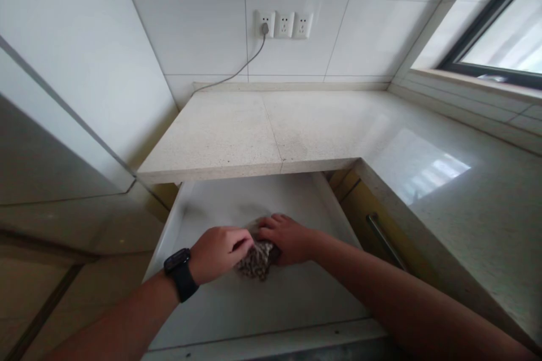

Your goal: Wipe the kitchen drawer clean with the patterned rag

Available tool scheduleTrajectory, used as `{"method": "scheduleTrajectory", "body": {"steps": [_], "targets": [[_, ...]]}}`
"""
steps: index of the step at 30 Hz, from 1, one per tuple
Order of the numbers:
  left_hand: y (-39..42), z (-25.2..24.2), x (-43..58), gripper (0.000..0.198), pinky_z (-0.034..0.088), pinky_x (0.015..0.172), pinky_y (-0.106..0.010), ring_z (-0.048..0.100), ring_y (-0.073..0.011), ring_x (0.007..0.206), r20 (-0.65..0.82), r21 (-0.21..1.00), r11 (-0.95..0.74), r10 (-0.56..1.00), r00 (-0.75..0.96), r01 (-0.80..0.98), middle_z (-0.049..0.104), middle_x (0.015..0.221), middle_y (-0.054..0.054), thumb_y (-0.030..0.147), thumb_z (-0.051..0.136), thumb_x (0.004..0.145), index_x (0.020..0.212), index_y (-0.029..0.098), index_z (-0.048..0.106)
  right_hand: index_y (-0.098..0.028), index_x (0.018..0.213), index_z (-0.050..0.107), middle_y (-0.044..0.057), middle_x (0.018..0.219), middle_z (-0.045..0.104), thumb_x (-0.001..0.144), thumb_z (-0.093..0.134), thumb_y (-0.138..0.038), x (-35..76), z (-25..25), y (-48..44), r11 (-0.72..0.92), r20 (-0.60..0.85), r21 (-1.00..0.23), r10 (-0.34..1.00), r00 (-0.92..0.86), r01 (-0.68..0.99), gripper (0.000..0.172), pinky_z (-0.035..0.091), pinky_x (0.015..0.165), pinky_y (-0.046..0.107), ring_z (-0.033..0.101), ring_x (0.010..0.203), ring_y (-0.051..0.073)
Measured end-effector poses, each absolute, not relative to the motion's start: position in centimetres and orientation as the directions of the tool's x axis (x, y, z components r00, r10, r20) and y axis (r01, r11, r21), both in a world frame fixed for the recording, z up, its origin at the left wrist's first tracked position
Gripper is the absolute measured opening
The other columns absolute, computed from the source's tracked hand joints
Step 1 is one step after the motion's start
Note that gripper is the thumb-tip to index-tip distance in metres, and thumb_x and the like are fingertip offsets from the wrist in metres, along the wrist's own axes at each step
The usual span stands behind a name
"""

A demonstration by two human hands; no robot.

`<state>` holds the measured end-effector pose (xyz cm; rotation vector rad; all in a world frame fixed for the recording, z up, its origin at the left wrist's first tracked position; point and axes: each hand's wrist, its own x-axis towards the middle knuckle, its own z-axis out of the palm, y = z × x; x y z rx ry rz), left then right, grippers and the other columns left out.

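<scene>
A crumpled brown-and-white mottled cloth lies bunched up inside a pulled-out white drawer. My left hand, with a black watch on its wrist, has its fingers curled closed at the cloth's left edge. From the right side, my right hand grips the bundle, its fingers bent over the top. Both palms and part of the cloth are hidden behind the hands.
A pale stone countertop overhangs the drawer's back and turns along the right. A metal handle sticks out from a cabinet front right of the drawer. Wall sockets hold one plug with a grey cord. A tall white cabinet stands left.
</scene>
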<state>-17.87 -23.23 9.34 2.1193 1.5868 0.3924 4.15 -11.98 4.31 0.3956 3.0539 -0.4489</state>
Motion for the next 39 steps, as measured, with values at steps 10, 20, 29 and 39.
{"method": "scheduleTrajectory", "body": {"steps": [10,20,29,39], "targets": [[-22.5,7.9,-19.3,0.025,0.038,0.069,-0.027,0.063,-0.0158,0.081,-0.054,0.524,-0.159,0.974,0.220,0.837,0.071,0.088,0.000,0.035,0.049,0.097,0.094,0.024,0.071,-0.018,0.133,0.052,0.017,0.138,0.050,0.075,0.070,-0.033,7.6,3.6,-5.8,0.740,-0.062,-0.198,0.644,-0.762,0.642,0.063,0.036,0.101,0.045,0.045,0.123,0.034],[-21.7,7.5,-19.4,0.030,0.036,0.066,-0.026,0.062,-0.0158,0.077,-0.022,0.511,-0.092,0.992,0.121,0.854,0.070,0.082,-0.001,0.036,0.045,0.099,0.086,0.023,0.069,-0.028,0.135,0.052,0.010,0.140,0.049,0.070,0.075,-0.050,3.2,4.5,-12.4,0.920,-0.097,-0.350,0.154,-0.983,0.178,0.072,0.036,0.103,0.046,0.048,0.123,0.032],[-21.9,8.2,-19.7,0.032,0.037,0.069,-0.026,0.061,-0.0155,0.078,0.041,0.543,-0.108,0.994,0.102,0.833,0.069,0.082,-0.001,0.036,0.044,0.099,0.086,0.022,0.069,-0.027,0.138,0.051,0.011,0.142,0.049,0.072,0.073,-0.037,5.2,4.2,-7.6,0.845,-0.086,-0.295,0.441,-0.893,0.446,0.070,0.035,0.103,0.045,0.048,0.125,0.032],[-21.9,7.5,-19.0,0.029,0.038,0.069,-0.026,0.062,-0.0160,0.080,0.018,0.552,-0.129,0.990,0.143,0.823,0.071,0.087,-0.002,0.034,0.045,0.099,0.089,0.022,0.070,-0.025,0.140,0.049,0.014,0.141,0.049,0.070,0.076,-0.042,5.9,5.1,-8.4,0.839,-0.166,-0.232,0.464,-0.870,0.492,0.077,0.040,0.099,0.046,0.051,0.120,0.034]]}}
